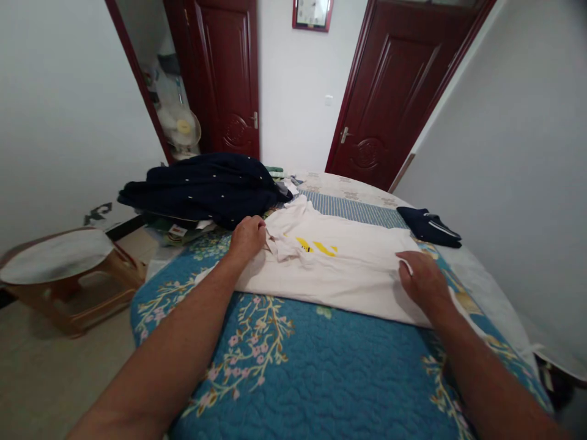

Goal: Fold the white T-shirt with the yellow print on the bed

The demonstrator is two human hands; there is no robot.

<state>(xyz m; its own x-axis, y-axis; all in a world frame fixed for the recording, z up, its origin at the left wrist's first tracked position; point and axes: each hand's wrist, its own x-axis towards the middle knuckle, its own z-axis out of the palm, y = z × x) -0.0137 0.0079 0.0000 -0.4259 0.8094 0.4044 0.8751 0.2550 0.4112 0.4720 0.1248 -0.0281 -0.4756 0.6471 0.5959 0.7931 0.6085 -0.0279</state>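
left hand (247,238) half-curled on our white t-shirt (339,275), right hand (424,282) curled at its right edge, both seemingly pinning it flat on the blue quilted bed cover (316,379); we can't tell if either grips.

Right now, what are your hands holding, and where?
Both hands are on a white T-shirt with yellow print: the left hand at its bunched far end, the right hand at its side edge. Whether they grip it is unclear.
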